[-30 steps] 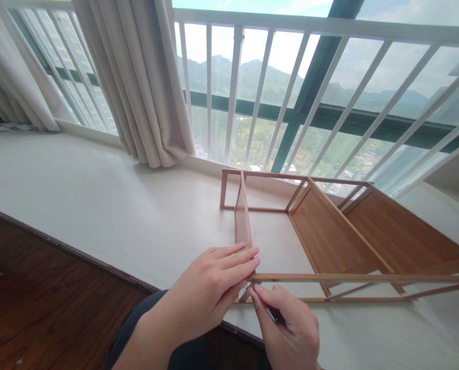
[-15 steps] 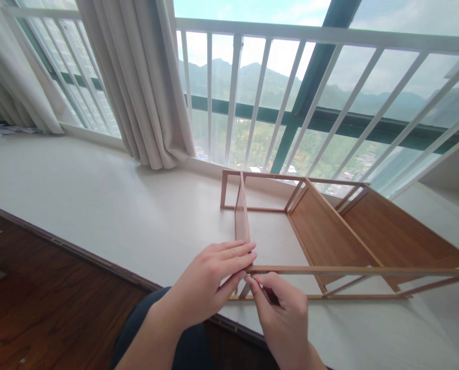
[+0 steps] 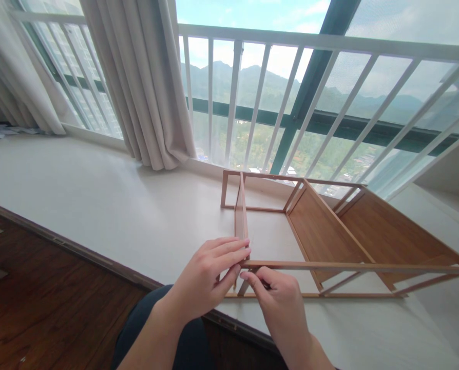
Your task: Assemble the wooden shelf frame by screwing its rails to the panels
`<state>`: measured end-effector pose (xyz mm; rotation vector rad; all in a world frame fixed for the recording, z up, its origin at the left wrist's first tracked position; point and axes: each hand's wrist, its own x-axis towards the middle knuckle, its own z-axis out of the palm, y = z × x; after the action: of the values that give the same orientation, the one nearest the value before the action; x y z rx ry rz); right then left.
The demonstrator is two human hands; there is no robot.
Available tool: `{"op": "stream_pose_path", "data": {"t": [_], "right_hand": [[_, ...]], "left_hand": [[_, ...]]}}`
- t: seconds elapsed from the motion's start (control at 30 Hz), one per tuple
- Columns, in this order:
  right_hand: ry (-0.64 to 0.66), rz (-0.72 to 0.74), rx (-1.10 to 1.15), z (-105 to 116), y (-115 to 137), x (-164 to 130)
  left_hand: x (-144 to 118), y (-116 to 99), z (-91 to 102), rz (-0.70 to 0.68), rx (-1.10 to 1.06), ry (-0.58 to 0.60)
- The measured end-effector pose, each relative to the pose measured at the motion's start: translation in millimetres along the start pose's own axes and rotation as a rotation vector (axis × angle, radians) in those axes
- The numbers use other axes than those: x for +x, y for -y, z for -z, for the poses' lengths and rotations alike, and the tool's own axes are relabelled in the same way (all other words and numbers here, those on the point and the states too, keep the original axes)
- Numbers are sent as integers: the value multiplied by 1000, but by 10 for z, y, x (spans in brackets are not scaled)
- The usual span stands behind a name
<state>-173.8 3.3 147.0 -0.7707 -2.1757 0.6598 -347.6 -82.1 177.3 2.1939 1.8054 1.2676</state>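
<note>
— Wooden shelf frame of thin light-brown slats and two brown boards (image 3: pixel 329 241), lying on its side on the white window ledge (image 3: pixel 98 200), just in front of the white railing (image 3: pixel 291 38). See it?

— Yes. Where are the hands?

— Both at its near left corner. The left hand (image 3: pixel 208 275) lies with fingers straight and together, pressed flat against the upright end slat. The right hand (image 3: pixel 279 298) is curled, its fingertips pinched at the end of the long top rail (whether it holds something small, I cannot tell).

— And around it?

— A beige curtain (image 3: pixel 145 87) hangs at the back left; dark wood flooring (image 3: pixel 40 303) lies below the ledge.
</note>
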Motion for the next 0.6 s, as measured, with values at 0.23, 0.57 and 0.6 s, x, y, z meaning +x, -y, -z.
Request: {"op": "stream_pose_path", "data": {"t": [0.23,0.57,0.6], "right_hand": [[51,-14,48,44,27,-58],[56,87,96,344,-112,-310],[45,102,106,377,-135,-333]], "left_hand": [[-46,-6,26,-13,24,-119],[-453,-541,-624,282,-729,-591],[-508,-577,-760,468,-867,-561]]}}
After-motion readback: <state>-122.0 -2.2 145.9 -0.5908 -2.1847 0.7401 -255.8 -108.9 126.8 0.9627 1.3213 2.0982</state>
